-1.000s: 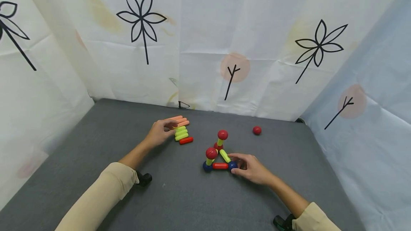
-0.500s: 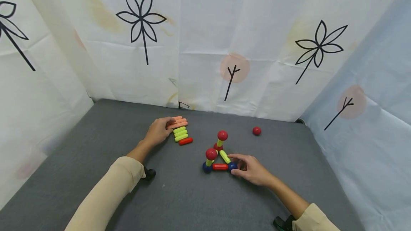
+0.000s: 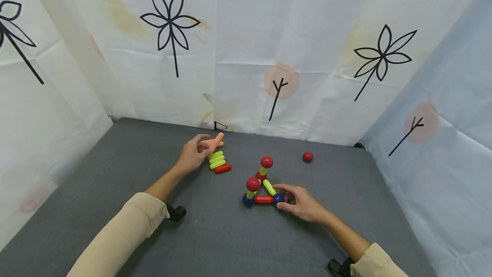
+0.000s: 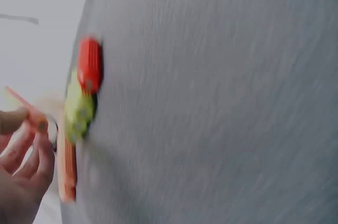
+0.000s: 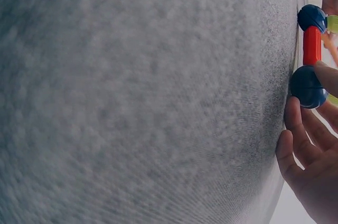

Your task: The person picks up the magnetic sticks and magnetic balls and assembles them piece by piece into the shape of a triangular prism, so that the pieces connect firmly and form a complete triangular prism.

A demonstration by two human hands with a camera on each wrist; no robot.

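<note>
Perhaps the right hand (image 3: 301,203), gripping one of the frame's (image 3: 264,199) two blue balls (image 3: 278,199), could jolt its two uprights (image 3: 263,170) loose
Left of the frame, the left hand (image 3: 192,154) pinches one orange rod (image 3: 217,141) (others uncountable) that might slip, near three green rods (image 3: 217,159), one red rod (image 3: 223,169); the frame carries three red balls (image 3: 267,162), one loose red ball (image 3: 307,157) lies right

Both sleeves (image 3: 119,234) are beige — the wrist devices (image 3: 177,213) black.
</note>
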